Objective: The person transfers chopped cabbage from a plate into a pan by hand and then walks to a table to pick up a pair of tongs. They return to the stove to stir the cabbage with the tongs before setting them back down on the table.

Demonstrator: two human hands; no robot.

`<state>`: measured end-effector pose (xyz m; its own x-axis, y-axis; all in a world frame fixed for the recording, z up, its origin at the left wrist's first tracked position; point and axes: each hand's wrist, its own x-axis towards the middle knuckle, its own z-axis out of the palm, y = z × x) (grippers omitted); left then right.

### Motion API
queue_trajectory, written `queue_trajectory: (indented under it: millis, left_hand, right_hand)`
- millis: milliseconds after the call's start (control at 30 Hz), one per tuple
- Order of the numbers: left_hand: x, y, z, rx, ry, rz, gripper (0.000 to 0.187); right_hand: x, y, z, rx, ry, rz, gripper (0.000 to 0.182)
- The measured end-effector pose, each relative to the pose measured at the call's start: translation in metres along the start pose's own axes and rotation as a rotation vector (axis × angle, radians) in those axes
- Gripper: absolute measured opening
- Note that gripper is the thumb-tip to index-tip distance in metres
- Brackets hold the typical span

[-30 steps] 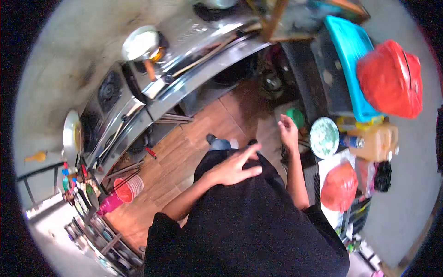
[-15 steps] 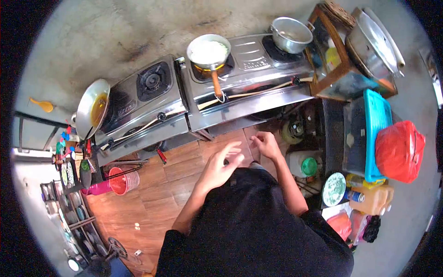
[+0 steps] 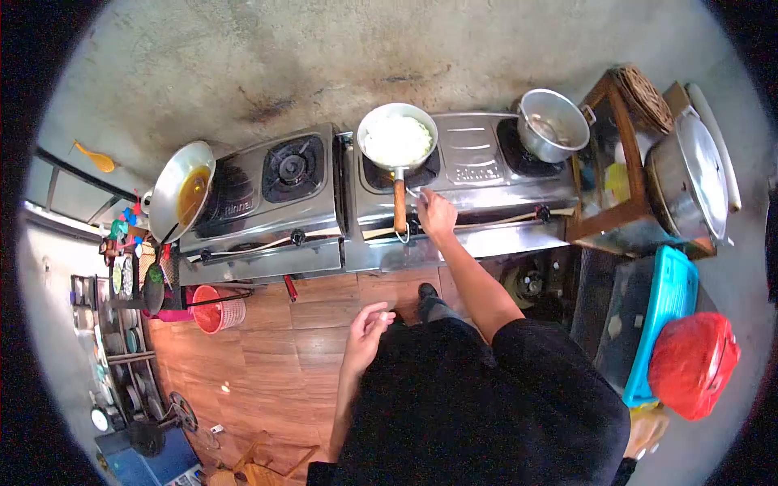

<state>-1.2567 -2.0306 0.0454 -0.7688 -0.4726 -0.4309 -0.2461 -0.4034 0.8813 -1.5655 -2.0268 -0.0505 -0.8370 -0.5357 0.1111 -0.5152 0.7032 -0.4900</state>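
Observation:
My left hand (image 3: 366,338) hangs over the floor in front of my body, holding nothing, its fingers loosely bent and apart from the thumb. At the stove front, my right hand (image 3: 438,215) has its fingers curled, just right of the wooden handle (image 3: 399,206) of a saucepan (image 3: 375,168). A small pale, shiny bit shows by those fingertips; I cannot make out what they grip. White, bubbly food (image 3: 399,139) fills the saucepan, which sits on the left burner of the right-hand gas stove (image 3: 474,146).
A wok with brown oil (image 3: 168,190) stands at left, beside a bare burner (image 3: 292,164). An aluminium pot (image 3: 553,121) occupies the right burner. Further right are a wood-framed glass cabinet (image 3: 613,212), a blue lid (image 3: 666,312) and a red bag (image 3: 693,364). A pink basket (image 3: 220,312) stands on the floor.
My right hand has reached forward from in front of my body to the saucepan handle's side. My left hand has lowered slightly. The view has shifted, and the orange flame under the saucepan no longer shows.

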Motion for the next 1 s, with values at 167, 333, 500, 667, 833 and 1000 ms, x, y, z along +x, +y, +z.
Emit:
queue_trajectory:
  millis: [167,333,500,667,833,1000]
  left_hand:
    - [0.015,0.001,0.014,-0.107,0.238,-0.041,0.029]
    - [0.025,-0.002,0.029,-0.197,0.306,-0.049,0.031]
    - [0.028,-0.016,0.03,-0.21,0.342,-0.067,0.032]
    - [0.012,-0.011,0.025,-0.277,0.471,0.059,0.031]
    - [-0.02,-0.036,0.008,-0.29,0.61,0.152,0.03]
    - [-0.07,0.005,-0.011,0.302,0.938,0.393,0.029]
  right_hand:
    - [0.018,0.012,0.023,-0.077,-0.112,-0.041,0.021]
    - [0.015,-0.029,-0.06,0.424,0.23,-0.259,0.005]
    - [0.076,-0.074,-0.124,0.532,0.398,-0.428,0.005]
    - [0.134,-0.041,-0.073,0.036,0.016,-0.316,0.045]
    - [0.056,-0.079,-0.104,0.465,-0.102,-0.298,0.027]
    - [-0.121,-0.165,-0.067,1.117,-0.833,-0.144,0.069]
